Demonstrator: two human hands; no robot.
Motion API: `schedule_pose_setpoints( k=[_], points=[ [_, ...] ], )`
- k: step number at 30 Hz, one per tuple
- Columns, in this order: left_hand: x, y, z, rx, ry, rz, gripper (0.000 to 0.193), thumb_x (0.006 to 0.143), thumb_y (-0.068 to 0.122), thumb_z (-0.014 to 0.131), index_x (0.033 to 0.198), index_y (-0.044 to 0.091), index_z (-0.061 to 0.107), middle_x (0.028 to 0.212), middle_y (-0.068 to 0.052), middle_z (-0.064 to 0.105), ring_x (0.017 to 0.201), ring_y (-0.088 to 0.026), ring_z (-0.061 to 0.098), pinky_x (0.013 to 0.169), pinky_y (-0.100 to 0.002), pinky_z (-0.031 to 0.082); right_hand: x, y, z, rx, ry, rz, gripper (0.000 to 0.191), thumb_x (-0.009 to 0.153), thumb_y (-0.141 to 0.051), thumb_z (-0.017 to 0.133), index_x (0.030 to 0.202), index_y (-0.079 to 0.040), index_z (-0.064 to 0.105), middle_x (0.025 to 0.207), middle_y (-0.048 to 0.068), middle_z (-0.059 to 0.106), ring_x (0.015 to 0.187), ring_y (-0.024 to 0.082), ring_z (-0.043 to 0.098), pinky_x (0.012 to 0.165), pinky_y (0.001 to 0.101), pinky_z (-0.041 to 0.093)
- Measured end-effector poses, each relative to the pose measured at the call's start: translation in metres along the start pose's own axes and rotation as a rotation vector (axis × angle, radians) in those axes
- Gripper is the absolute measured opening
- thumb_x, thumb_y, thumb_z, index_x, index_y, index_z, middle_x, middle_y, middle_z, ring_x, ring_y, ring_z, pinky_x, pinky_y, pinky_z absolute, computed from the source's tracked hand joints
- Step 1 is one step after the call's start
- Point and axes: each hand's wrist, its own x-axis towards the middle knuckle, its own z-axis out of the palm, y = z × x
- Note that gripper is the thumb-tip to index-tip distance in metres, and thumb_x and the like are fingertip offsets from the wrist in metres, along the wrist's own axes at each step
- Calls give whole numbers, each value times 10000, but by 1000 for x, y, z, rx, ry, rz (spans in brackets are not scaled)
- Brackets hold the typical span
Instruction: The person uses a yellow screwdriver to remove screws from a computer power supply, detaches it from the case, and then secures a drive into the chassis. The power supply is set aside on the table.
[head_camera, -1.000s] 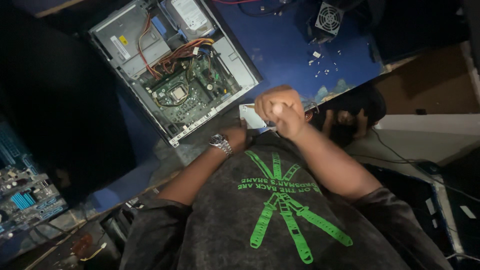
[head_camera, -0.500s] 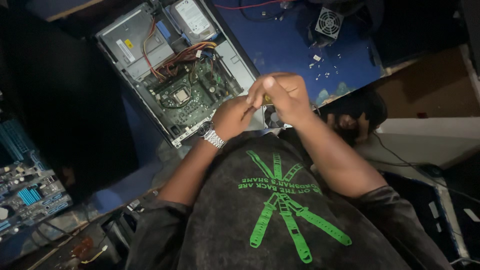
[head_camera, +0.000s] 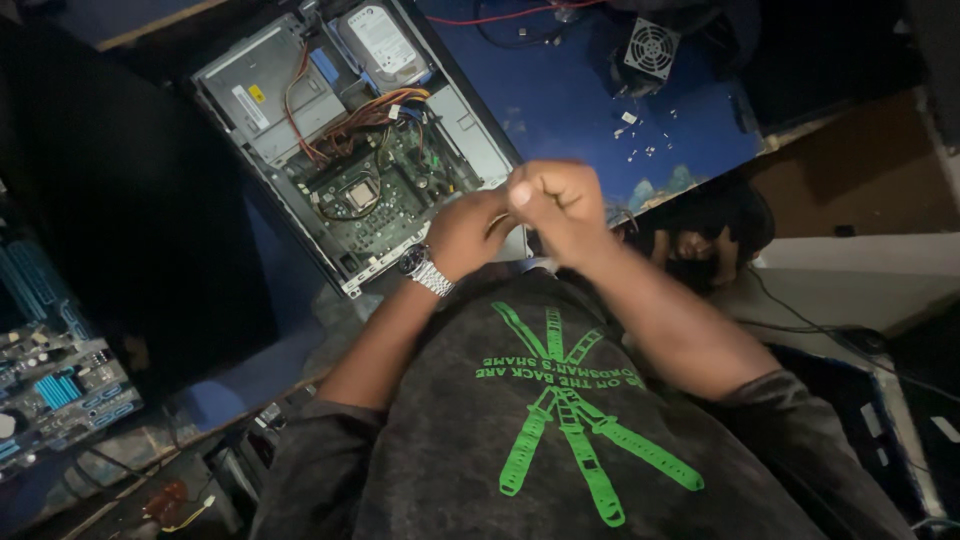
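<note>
Two hands meeting above an opened computer case.
The left hand (head_camera: 462, 232), a metal watch (head_camera: 424, 270) at its wrist, and the right hand (head_camera: 556, 200) are both curled shut and touching; what they pinch between them is too hidden to tell. The open computer case (head_camera: 345, 140) lies just beside them on the blue surface (head_camera: 580, 100), near a small fan (head_camera: 650, 47) and scattered screws (head_camera: 640, 135).

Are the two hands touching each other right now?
Touching. The head view shows the left hand pressed against the right hand with no gap, both raised in front of the open computer case.
</note>
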Motion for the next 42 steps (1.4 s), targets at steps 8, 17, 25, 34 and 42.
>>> schedule_pose_setpoints(
  k=[8,17,25,34,42],
  points=[
    [1,3,-2,-100,216,31,164,885,193,754,1001,83,718,876,-160,723,787,-383,702,664,-464,547,3,-3,12,-104,174,72,221,1107,-183,516,957,-25,556,936,37,584,766,100,526,678,265,459],
    [0,-2,-2,-80,106,4,124,867,132,703,982,87,715,946,-145,734,839,-368,704,695,-464,544,-16,29,11,-102,115,-99,272,1089,-226,615,939,-16,528,951,59,562,855,146,527,775,296,460],
    [-2,-2,-7,-128,138,64,142,926,128,698,1053,64,694,947,-157,716,849,-382,700,706,-460,548,0,17,-9,-1,75,96,446,1185,-337,391,889,-33,528,878,61,590,816,126,529,787,269,464],
    [-5,-1,-4,-108,229,64,224,849,90,703,1066,48,669,1003,-169,710,934,-405,685,765,-447,537,-15,-1,34,-209,169,-74,215,1079,-181,578,1072,-6,454,1003,67,508,910,123,487,835,292,436],
    [-5,-18,7,-30,76,-29,126,896,184,734,949,79,689,938,-138,725,891,-354,715,784,-448,561,2,7,-4,-16,-101,4,444,1133,-305,477,774,-45,494,846,42,567,755,95,530,725,253,446]
  ],
)
